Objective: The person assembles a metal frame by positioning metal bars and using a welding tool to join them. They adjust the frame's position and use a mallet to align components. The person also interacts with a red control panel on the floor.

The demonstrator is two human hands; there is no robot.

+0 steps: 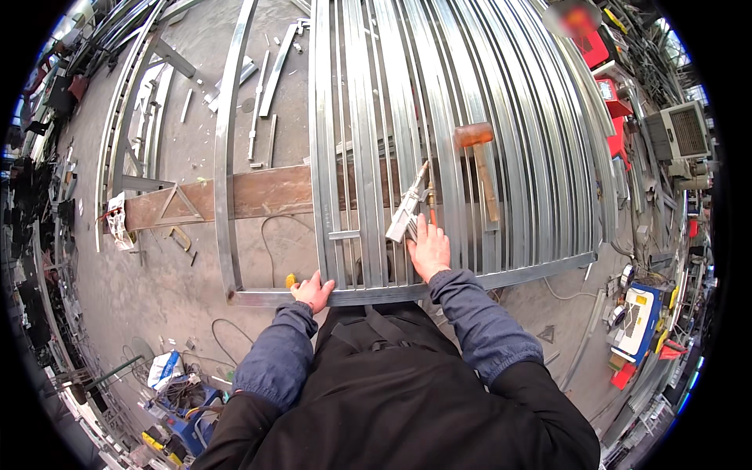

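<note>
On the metal frame (407, 294), a silver tool (404, 216) lies just beside the right hand (430, 252)'s fingers, whose grip I cannot tell; the left hand (313, 293)'s fingers, spread, touch the frame's near rail.

Both arms (484, 325) reach forward — the left hand (312, 294) lies low, palm down, fingers (316, 280) apart; the right hand (430, 252) stretches farther ahead, palm down, its fingers extended.

Head-height view, steeply down over metal frame (376, 297), rim perhaps unclear
</note>
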